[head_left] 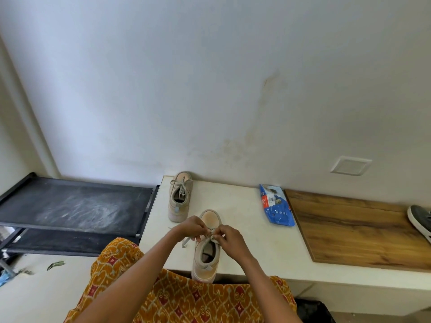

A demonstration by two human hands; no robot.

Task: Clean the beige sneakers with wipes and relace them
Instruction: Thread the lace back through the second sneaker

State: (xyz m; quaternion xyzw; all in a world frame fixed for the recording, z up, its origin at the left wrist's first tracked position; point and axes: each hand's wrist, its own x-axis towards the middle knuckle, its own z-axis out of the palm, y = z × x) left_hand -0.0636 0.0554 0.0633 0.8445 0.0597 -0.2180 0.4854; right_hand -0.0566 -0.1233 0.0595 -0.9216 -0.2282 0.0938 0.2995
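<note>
Both my left hand (192, 227) and right hand (229, 236) pinch the lace (212, 232) over the near sneaker (206, 249) at the bench (251, 243) edge, its toe pointing away; the loose end trails left, nearer my left hand.

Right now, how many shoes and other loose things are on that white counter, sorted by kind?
Beige sneakers: 2, a far one by the wall with its lace tied, and a near one whose lace the left hand and right hand are pinching
Dark shoes: 1, cut off at the right edge
Blue wipes packs: 1
Wooden boards: 1
Total: 5
</note>
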